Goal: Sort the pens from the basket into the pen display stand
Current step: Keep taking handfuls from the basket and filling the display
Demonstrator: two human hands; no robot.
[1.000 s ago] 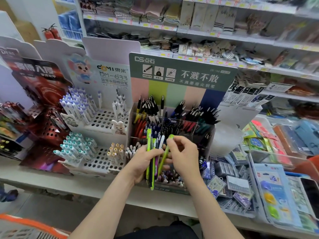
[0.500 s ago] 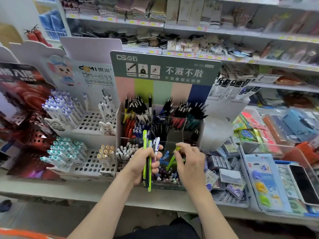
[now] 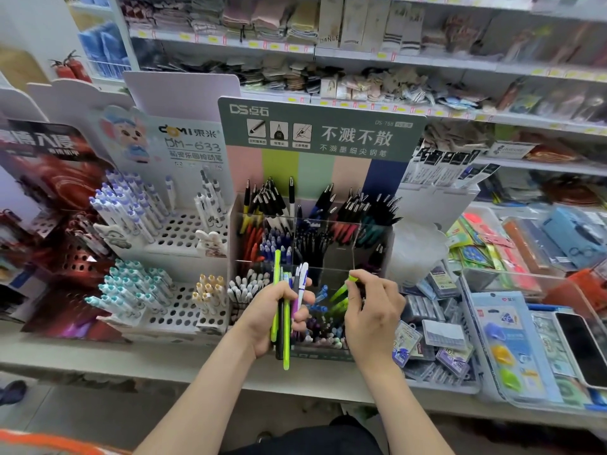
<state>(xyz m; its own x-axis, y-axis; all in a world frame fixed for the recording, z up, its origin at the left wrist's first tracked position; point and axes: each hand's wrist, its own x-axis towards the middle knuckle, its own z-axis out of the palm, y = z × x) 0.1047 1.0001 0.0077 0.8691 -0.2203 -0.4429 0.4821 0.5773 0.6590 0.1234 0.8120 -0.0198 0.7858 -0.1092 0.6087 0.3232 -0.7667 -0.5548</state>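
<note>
Shifted green pen [image 3: 341,290] rightward off pen bundle [image 3: 286,349] into front compartment of pen stand [image 3: 322,133], right hand [image 3: 374,313] pinching its top end, tip down beside other green pens [image 3: 340,305], left hand [image 3: 262,320] gripping bundle upright at stand's front edge.

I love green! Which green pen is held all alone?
The green pen the right hand pinches; the other green pens sit bundled in the left hand.

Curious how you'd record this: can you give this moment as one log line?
left hand: grips pen bundle | right hand: pinches green pen, tilted, at display stand front | step: placing pen
</note>
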